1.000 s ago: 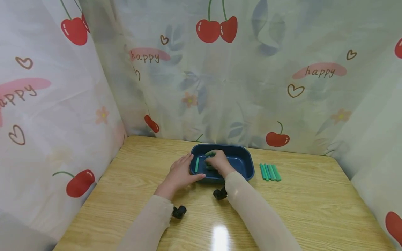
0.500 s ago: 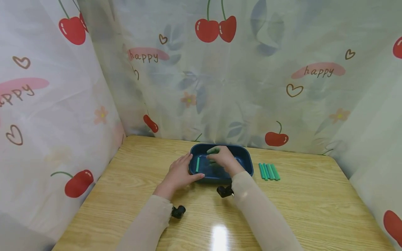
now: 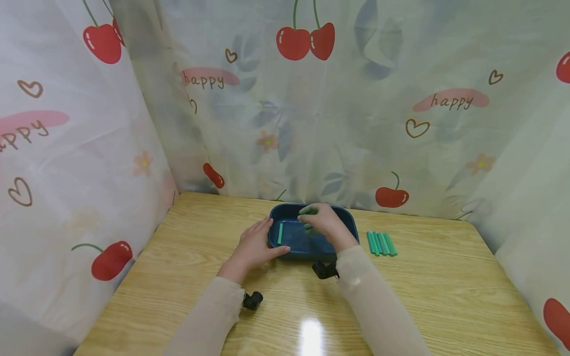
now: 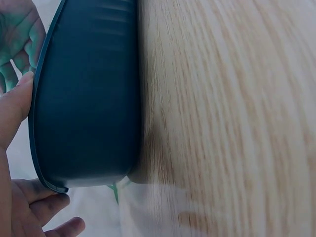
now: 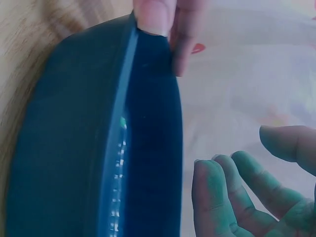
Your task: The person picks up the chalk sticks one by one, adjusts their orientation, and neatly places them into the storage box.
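Note:
A dark blue rectangular tray [image 3: 313, 256] stands on the table, with one thin green stick [image 3: 280, 234] lying inside near its left end. My left hand [image 3: 253, 247] holds that end, thumb over the near rim and fingers at the left side; the thumb [image 4: 19, 98] also shows on the rim in the left wrist view. Above the tray's middle hovers my right hand [image 3: 324, 220], loosely bent and holding nothing. Its fingers [image 5: 210, 192] look green in the right wrist view. The stick's exact kind cannot be told.
To the right of the tray, several green and blue-green sticks [image 3: 381, 244] lie side by side on the wooden table [image 3: 445, 287]. A printed curtain [image 3: 311, 123] hangs behind the table and along both sides. Small black wrist cameras [image 3: 253, 300] stick out from the sleeves.
My right hand has risen out of the tray and drifted right, away from the stick inside. The left hand keeps its place on the tray, and the stick lies as before.

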